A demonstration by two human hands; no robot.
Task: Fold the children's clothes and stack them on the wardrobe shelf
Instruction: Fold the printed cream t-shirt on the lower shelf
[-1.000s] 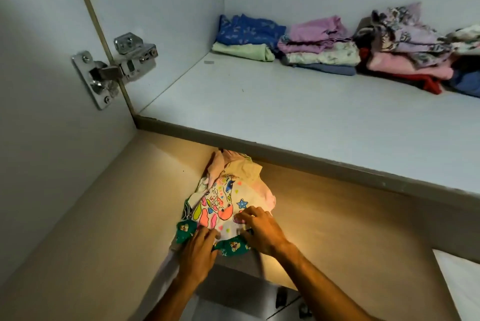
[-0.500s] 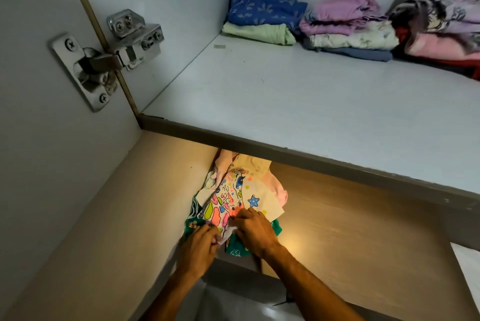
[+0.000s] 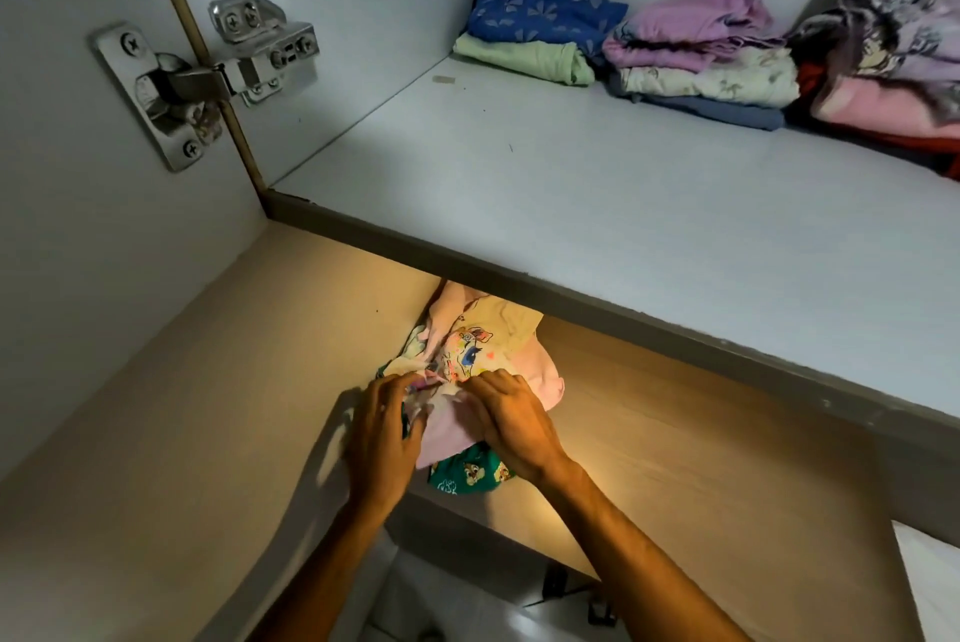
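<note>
From the head camera, the view looked down into an open wardrobe with pale grey-white walls. A wide white upper shelf point(image 3: 597, 204) ran across the middle, edged in a darker strip. At its back lay folded stacks: a blue patterned garment point(image 3: 540, 9) on a pale green one point(image 3: 524, 61), then a lilac and cream pile point(image 3: 701, 54), then a pink and floral pile point(image 3: 893, 64) against the right edge. A metal hinge point(image 3: 202, 74) was screwed to the left wall and door.

Below, a tan wooden lower shelf point(image 3: 208, 407) glowed under warm light. On it, partly tucked under the upper shelf, sat a bundle of children's clothes point(image 3: 478, 350): a cream cartoon-print top, pink fabric, and green printed cloth at the bottom.

The left hand point(image 3: 384, 438) had its fingers curled into the pink fabric at the bundle's left edge. The right hand point(image 3: 511, 420) had its fingers bent and pinching the same fabric just beside it.
</note>
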